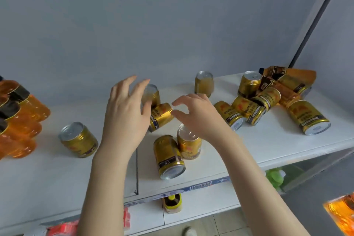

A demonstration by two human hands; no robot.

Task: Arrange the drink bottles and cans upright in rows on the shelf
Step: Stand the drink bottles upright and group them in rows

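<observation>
We are mid-sort on the shelf (268,145): both hands reach for the tipped gold can (161,116) lying near the shelf's middle, leaning against an upright can (152,93) behind it. Our left hand (124,113) is spread wide beside it, our right hand (193,115) half-curled and empty just above. Next, we judge, we must close on that can and stand it up. More fallen cans (268,101) heap toward the back right corner; orange bottles (17,117) crowd the left edge. All look sealed.
</observation>
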